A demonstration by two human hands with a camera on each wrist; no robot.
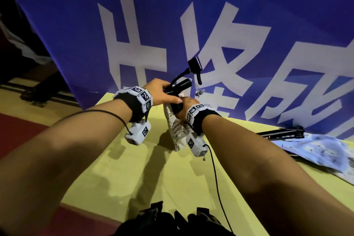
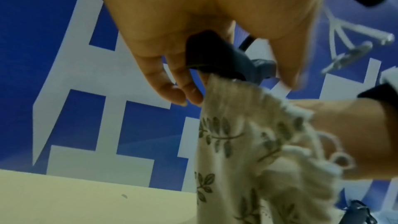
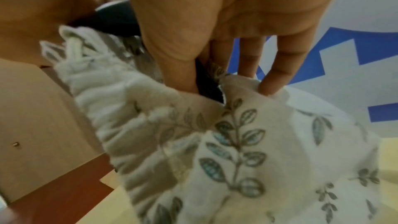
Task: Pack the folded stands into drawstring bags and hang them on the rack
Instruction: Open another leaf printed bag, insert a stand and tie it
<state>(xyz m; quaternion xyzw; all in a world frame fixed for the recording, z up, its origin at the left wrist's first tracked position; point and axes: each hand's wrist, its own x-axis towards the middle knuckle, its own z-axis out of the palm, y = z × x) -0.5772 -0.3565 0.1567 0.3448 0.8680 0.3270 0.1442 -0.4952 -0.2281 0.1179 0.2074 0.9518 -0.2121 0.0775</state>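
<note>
Above the yellow surface [image 1: 134, 168], one cream leaf-printed drawstring bag [image 1: 177, 132] stands upright with one black folded stand [image 1: 177, 87] sticking out of its mouth. The left hand [image 1: 162, 92] grips the stand's upper black body, fingers curled over it. The right hand [image 1: 183, 107] pinches the bag's gathered rim, thumb inside the opening. To the right lie a second black folded stand [image 1: 281, 133] and a second pale blue-printed bag [image 1: 316, 153], beneath one blue banner [image 1: 67, 25] with white characters.
</note>
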